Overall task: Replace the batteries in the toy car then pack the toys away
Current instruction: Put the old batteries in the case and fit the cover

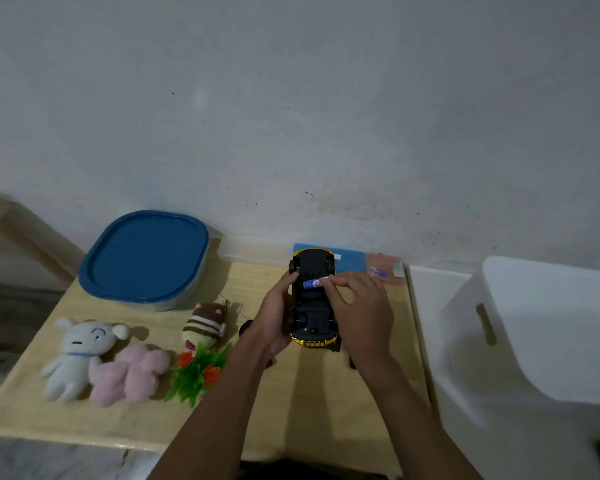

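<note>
The yellow toy car lies upside down on the wooden table, its black underside facing up. My left hand grips the car's left side. My right hand pinches a blue and white battery and holds it across the car's underside near the far end. A white plush, a pink plush, a brown striped plush and a small plastic plant with orange flowers lie on the table's left half.
A container with a blue lid stands at the back left. A blue packet and a clear pack with batteries lie against the wall behind the car. A white bin stands to the right of the table.
</note>
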`<control>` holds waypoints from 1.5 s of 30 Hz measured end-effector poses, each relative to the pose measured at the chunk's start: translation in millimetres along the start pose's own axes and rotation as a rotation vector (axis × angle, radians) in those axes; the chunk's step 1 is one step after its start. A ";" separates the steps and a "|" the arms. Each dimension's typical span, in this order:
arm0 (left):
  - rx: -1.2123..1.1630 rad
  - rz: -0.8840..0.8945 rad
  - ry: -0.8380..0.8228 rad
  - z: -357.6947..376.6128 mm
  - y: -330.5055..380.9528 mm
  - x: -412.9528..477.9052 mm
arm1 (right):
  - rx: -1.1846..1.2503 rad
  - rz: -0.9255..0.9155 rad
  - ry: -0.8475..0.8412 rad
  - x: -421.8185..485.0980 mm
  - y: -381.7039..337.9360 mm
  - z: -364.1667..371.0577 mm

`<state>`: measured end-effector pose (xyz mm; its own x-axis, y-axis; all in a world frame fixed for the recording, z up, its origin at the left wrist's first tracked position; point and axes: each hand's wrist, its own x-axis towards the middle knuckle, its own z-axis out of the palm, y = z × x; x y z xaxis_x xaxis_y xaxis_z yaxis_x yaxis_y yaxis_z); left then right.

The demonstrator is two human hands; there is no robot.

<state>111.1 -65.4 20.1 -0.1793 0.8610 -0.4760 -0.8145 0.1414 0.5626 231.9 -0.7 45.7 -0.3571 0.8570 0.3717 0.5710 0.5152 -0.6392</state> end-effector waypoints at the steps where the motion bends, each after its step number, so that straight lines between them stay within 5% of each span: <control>1: 0.009 0.008 -0.011 0.4 -0.6 -1.9 | 0.013 0.016 -0.001 -1.9 1.2 0.3; 16: 0.067 0.106 0.050 -1.0 0.7 4.8 | 0.022 0.017 -0.089 -9.4 1.7 11.6; 27: 0.093 0.142 0.056 -12.8 5.8 18.0 | -0.248 -0.075 -0.202 1.0 -0.8 23.1; 30: 0.051 0.069 0.105 -20.5 7.6 26.8 | -0.041 -0.018 -0.296 9.4 6.7 22.4; 34: 0.023 0.075 0.142 -30.3 13.9 28.0 | 0.215 0.208 -0.091 18.6 42.7 18.3; 37: 0.018 0.125 0.168 -36.5 18.4 32.1 | 0.052 0.354 -0.255 35.2 86.9 29.7; 42: 0.049 0.055 0.280 -55.5 27.6 93.3 | -0.363 0.296 -0.620 77.1 152.7 85.1; 45: 0.053 0.114 0.248 -48.2 29.2 91.4 | -0.501 0.154 -0.604 85.8 154.1 86.4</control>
<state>44.3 -6.1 -39.6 -0.4027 0.7278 -0.5551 -0.7529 0.0815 0.6530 225.4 150.9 -79.1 -0.5041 0.8359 -0.2169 0.8593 0.4606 -0.2222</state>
